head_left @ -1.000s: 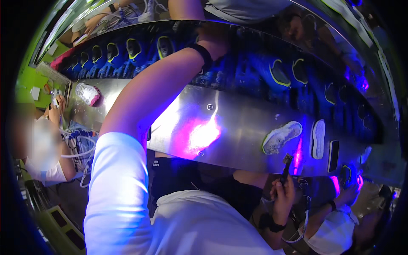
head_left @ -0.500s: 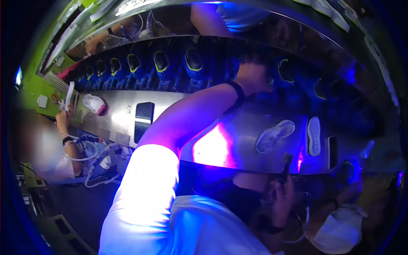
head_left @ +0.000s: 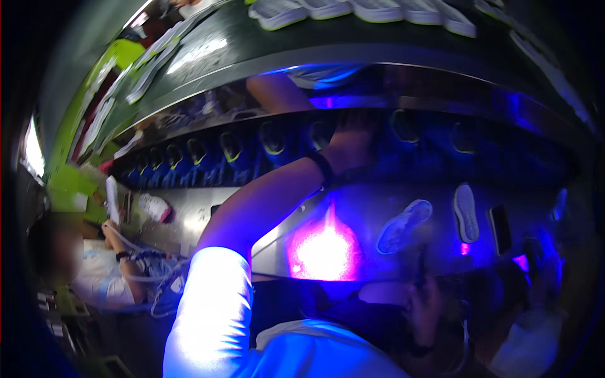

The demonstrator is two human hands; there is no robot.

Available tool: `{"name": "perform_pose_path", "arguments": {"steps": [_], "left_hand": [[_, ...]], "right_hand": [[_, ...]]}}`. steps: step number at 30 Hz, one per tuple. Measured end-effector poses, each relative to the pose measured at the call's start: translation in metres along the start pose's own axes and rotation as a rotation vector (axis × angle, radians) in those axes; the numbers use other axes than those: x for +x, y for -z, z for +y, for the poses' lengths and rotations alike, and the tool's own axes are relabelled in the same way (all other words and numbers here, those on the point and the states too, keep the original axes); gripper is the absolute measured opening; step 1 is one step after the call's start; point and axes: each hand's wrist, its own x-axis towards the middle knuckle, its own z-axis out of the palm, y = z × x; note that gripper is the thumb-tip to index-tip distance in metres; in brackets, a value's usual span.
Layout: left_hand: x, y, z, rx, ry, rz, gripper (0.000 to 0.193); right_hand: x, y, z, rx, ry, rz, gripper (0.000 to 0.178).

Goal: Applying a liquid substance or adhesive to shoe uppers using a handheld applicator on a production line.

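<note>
My left arm, in a bright white sleeve, reaches across the metal bench to a row of dark blue shoes. My left hand (head_left: 351, 142) is over the row, between a shoe with a yellow-green collar (head_left: 404, 126) and a dimmer shoe (head_left: 320, 133). Its fingers are lost in shadow and blur, so I cannot make out their grip. Low at the right, near the bench's front edge, my right hand (head_left: 425, 302) is closed around a dark brush-like tool (head_left: 421, 268) held upright. Beyond that tool lies a whitish shoe sole (head_left: 404, 227), with another white sole (head_left: 466, 213) to its right.
A dark phone-like slab (head_left: 500, 229) lies right of the soles. A co-worker at the left holds a white sole (head_left: 112, 198) near a white-and-pink piece (head_left: 154, 208). Another person's pale sleeve (head_left: 529, 343) shows at lower right. Several soles (head_left: 378, 9) line the upper shelf (head_left: 252, 47).
The view has tilted up, so the bench sits lower and more of the upper shelf shows. My left forearm now covers most of the black slab left of it.
</note>
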Motion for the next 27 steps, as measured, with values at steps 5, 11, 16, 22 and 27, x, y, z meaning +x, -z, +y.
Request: {"name": "perform_pose_path", "arguments": {"steps": [5, 11, 16, 22, 27], "left_hand": [[0.083, -0.006, 0.045, -0.099, 0.090, -0.116, 0.098], [0.090, -0.033, 0.043, -0.248, 0.049, 0.087, 0.098], [0.021, 0.006, 0.055, -0.265, 0.067, 0.084, 0.103], [-0.188, 0.093, 0.054, -0.352, -0.327, -0.437, 0.081], [-0.270, 0.153, 0.069, -0.250, -0.322, -0.310, 0.067]], "right_hand": [[-0.006, 0.015, -0.023, -0.072, -0.099, -0.007, 0.046], [-0.012, 0.016, -0.038, -0.252, 0.121, -0.011, 0.042], [-0.008, 0.021, -0.017, -0.015, 0.043, -0.088, 0.042], [-0.005, 0.024, -0.018, 0.009, 0.145, -0.122, 0.041], [-0.012, 0.024, -0.015, 0.033, 0.217, -0.152, 0.036]]}}
